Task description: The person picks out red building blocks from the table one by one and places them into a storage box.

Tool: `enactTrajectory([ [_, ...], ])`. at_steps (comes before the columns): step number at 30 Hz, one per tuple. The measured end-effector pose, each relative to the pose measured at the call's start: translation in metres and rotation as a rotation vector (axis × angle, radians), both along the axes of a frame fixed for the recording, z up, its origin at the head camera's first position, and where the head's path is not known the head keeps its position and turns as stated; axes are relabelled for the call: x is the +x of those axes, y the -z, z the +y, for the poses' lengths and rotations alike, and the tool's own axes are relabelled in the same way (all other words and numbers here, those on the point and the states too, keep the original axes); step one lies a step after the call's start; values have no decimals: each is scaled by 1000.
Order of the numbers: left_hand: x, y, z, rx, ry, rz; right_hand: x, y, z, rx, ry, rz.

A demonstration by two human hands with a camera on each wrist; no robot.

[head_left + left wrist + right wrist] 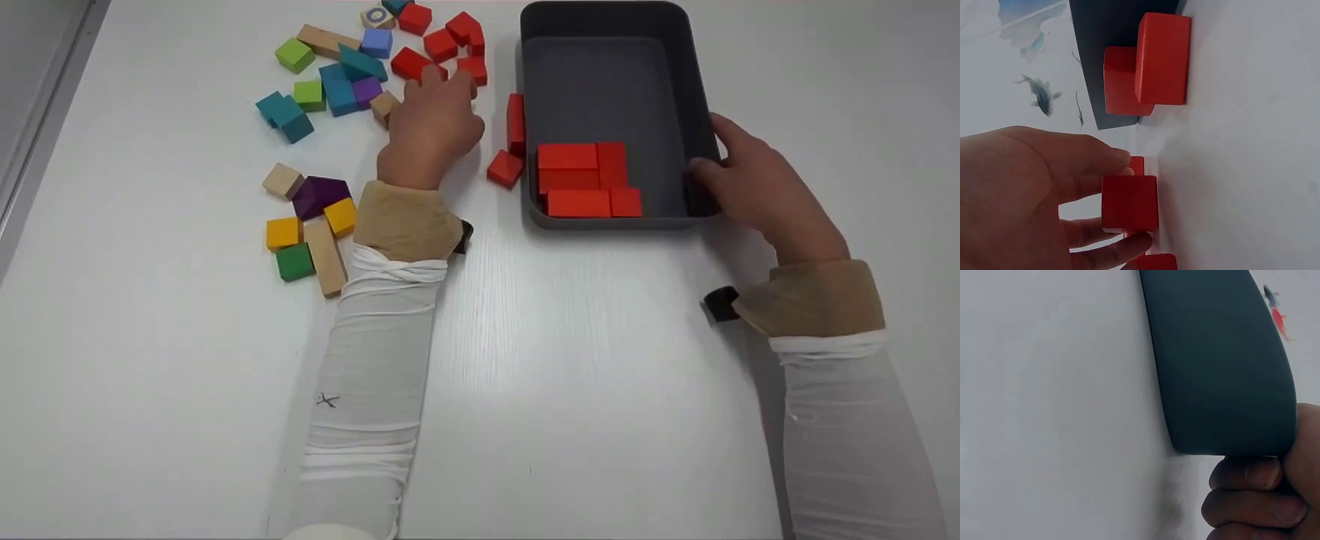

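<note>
- Red blocks (440, 45) in the head view: some in the tray (600, 90), others on the worktop (570, 375); left hand (431, 131) among them, right hand (776, 187) gripping the tray's side.
- Left wrist: fingers curl round one block (1130, 203); probably light, stiff, smooth; best pinched across opposite faces.
- Right wrist: tray seems rigid; its corner offers good hold.

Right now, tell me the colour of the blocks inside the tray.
Red: the blocks inside the tray show best in the head view.
</note>
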State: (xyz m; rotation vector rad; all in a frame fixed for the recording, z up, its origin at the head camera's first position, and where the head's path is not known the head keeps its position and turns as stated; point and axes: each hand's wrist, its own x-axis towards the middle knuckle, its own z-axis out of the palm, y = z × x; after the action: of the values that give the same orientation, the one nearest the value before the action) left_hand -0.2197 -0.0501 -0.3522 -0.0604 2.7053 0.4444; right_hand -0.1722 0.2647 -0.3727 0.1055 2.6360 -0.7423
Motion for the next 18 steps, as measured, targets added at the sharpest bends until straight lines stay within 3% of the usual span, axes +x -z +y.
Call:
enactTrajectory([
  [7, 1, -1, -1, 31, 35, -2, 0, -1, 0, -4, 10, -4],
  [18, -1, 4, 1, 63, 39, 1, 1, 0, -1, -7, 18, -10],
])
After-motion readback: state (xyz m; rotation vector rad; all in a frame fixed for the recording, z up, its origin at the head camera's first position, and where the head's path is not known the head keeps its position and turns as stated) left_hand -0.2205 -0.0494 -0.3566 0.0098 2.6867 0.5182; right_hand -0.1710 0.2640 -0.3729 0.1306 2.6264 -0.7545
